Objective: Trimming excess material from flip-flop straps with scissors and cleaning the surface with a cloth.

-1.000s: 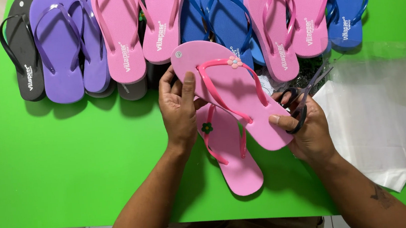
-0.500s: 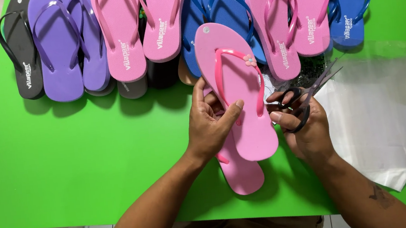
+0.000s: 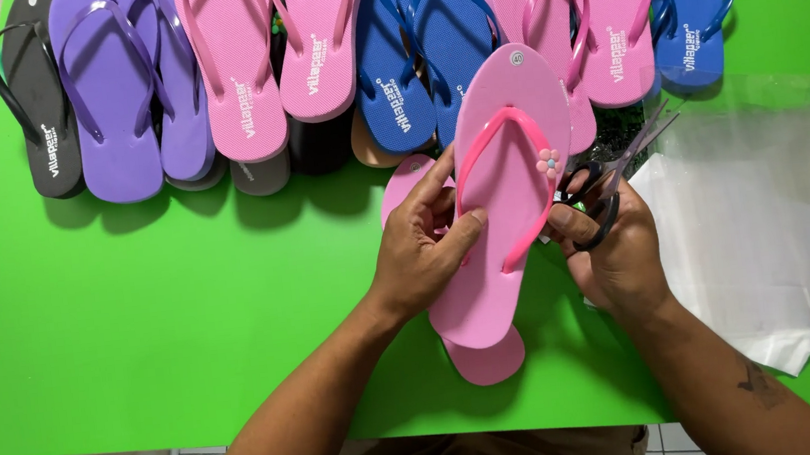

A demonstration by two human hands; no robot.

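The left hand (image 3: 423, 251) grips a pink flip-flop (image 3: 502, 197) by its left edge, its fingers (image 3: 456, 237) curled onto the sole beside the pink strap and pinching the rim, so the sandal sits upright between both hands above a second pink flip-flop (image 3: 484, 360) lying on the green worktop (image 3: 135, 326). The right hand (image 3: 618, 245) touches the sandal's right edge near a small flower ornament (image 3: 548, 163), its fingers closed through the handles of black scissors (image 3: 620, 170). Clear plastic bags (image 3: 775, 219) lie just right; a row of flip-flops (image 3: 239, 74) lines the far edge.
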